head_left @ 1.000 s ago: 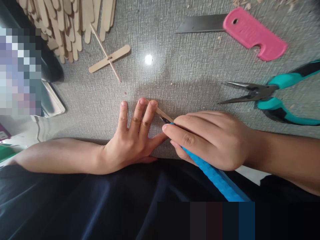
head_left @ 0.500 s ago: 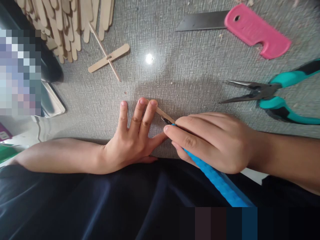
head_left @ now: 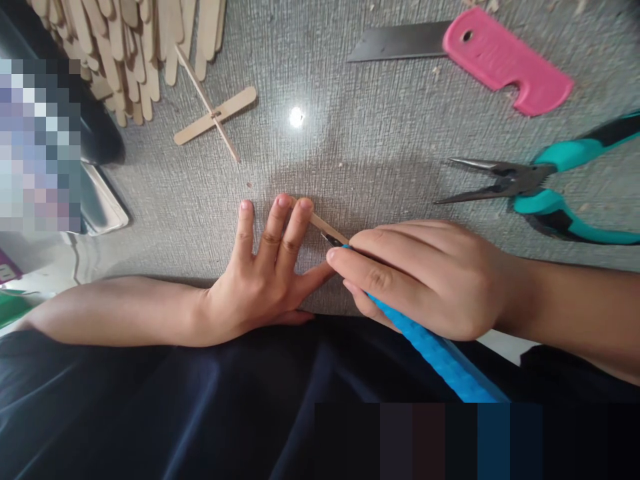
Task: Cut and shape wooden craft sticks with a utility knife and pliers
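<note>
Blue-handled tool point(head_left: 440, 360) clamped in the right-hand grip point(head_left: 425, 283), dark tip point(head_left: 332, 239) right beside a wooden stick point(head_left: 324, 225), left-hand grip point(head_left: 263, 273) spread apart over that stick

Across a grey tabletop point(head_left: 400, 133) with woven-looking texture: heaped pale wooden craft sticks point(head_left: 120, 47); near them, two crossed wooden sticks point(head_left: 215, 114); pink-handled steel knife point(head_left: 480, 57); teal-and-black long-nose pliers point(head_left: 525, 180), jaws parted; partly hidden, one narrow wooden stick point(head_left: 327, 227).
</note>
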Tool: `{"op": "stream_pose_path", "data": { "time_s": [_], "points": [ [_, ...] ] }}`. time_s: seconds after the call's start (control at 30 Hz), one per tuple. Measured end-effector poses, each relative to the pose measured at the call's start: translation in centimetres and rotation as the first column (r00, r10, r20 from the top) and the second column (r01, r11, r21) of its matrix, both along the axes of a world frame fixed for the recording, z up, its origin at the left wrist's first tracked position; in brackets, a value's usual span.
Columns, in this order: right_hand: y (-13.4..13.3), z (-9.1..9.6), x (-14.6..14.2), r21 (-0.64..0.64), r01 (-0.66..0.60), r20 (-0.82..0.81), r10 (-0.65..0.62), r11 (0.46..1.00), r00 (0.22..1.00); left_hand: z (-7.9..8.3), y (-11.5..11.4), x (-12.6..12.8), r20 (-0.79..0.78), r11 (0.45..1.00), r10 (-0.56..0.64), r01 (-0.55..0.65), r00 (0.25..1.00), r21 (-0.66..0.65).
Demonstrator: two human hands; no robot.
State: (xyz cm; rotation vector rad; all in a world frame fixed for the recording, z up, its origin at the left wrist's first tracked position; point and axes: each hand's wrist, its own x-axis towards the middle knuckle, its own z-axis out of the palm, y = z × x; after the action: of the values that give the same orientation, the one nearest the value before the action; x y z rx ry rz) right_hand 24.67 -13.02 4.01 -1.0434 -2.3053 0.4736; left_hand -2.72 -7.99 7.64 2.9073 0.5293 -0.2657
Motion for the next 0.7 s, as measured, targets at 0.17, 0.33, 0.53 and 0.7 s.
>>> {"op": "stream_pose_path", "data": {
  "time_s": [0.17, 0.33, 0.53, 0.7],
  "points": [
    [0.0, -0.6, 0.3, -0.010, -0.004, 0.017, 0.004, 1.000, 1.000, -1.3, 0.3, -1.2, 0.108, 0.999, -0.043, 0.042, 0.993, 0.005],
    [0.5, -0.5, 0.3, 0.044, -0.037, -0.031, 0.038, 0.998, 0.999, -2.4, 3.2, -1.9, 0.283, 0.990, -0.073, 0.103, 0.956, -0.094],
    [0.4, -0.6, 0.2, 0.063, -0.053, -0.022, 0.055, 0.997, 0.998, -2.1, 5.8, -1.0, 0.306, 0.927, 0.124, 0.000, 0.944, -0.376],
    [0.0, -0.8, 0.3, -0.011, -0.097, 0.063, 0.097, 0.995, 0.993, -1.8, 6.2, -0.6, 0.312, 0.895, 0.059, 0.088, 0.948, -0.437]
  ]
}}
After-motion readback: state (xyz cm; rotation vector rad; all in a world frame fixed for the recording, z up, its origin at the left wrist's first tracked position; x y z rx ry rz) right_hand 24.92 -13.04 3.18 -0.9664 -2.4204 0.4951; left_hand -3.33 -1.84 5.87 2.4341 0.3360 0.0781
